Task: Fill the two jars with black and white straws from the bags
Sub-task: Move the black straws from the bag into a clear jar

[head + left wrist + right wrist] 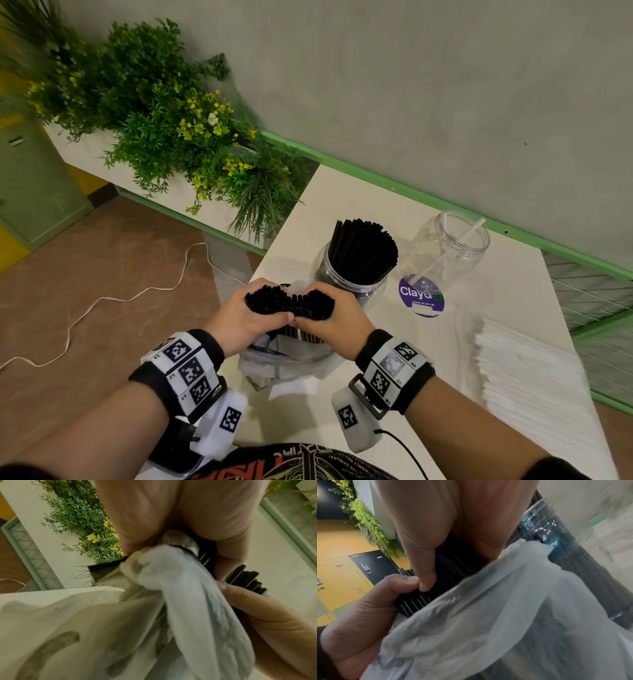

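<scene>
Both hands grip one upright bundle of black straws (290, 303) above a crumpled clear plastic bag (284, 363) at the table's near left. My left hand (246, 313) wraps the bundle's left half, my right hand (337, 317) the right half, thumbs meeting in front. The left wrist view shows the bag (188, 601) hanging below the straws (243, 580); in the right wrist view the straws (453, 566) show between both thumbs. Behind them a clear jar (356, 274) is packed with black straws. To its right a second clear jar (452, 250) holds a few white straws.
A flat pack of white straws (527, 370) lies on the white table (411, 342) at the right. A purple round sticker (421, 296) sits by the second jar. A planter with green and yellow foliage (164, 130) stands left; a white cable (102, 301) runs across the floor.
</scene>
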`<state>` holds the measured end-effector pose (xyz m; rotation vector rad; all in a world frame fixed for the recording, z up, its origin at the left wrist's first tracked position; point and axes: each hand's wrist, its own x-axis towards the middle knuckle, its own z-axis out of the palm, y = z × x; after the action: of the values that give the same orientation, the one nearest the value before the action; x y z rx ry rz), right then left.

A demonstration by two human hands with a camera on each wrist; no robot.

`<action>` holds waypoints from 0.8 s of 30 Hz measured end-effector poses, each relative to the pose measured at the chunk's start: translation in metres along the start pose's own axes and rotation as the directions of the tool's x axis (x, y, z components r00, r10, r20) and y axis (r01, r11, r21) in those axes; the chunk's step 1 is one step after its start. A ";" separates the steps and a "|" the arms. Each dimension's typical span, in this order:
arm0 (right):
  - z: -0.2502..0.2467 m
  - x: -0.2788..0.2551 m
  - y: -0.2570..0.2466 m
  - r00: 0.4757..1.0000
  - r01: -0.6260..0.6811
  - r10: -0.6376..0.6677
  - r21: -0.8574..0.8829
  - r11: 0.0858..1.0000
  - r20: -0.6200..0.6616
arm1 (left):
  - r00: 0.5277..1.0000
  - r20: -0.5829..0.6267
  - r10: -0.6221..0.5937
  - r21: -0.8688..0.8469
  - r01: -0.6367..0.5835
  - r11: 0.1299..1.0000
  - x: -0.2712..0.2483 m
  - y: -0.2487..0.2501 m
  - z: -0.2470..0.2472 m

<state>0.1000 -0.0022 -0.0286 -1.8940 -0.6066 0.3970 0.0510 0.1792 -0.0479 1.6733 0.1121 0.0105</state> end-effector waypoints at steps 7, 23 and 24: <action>-0.010 -0.004 -0.008 0.994 -0.062 0.071 0.097 0.993 -0.089 | 0.999 -0.043 -0.001 0.010 0.001 1.000 -0.002 0.002 -0.001; -0.030 0.004 -0.048 0.922 0.180 -0.124 0.122 0.976 -0.368 | 0.997 -0.069 -0.033 0.009 0.034 0.999 0.002 0.013 0.006; -0.030 0.004 -0.047 0.924 0.179 -0.124 0.121 0.976 -0.361 | 0.997 -0.068 -0.030 0.032 0.032 0.999 0.003 0.014 0.007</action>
<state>0.1083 -0.0077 0.0268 -1.7029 -0.4635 -0.0016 0.0559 0.1710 -0.0354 1.7043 0.1900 0.0424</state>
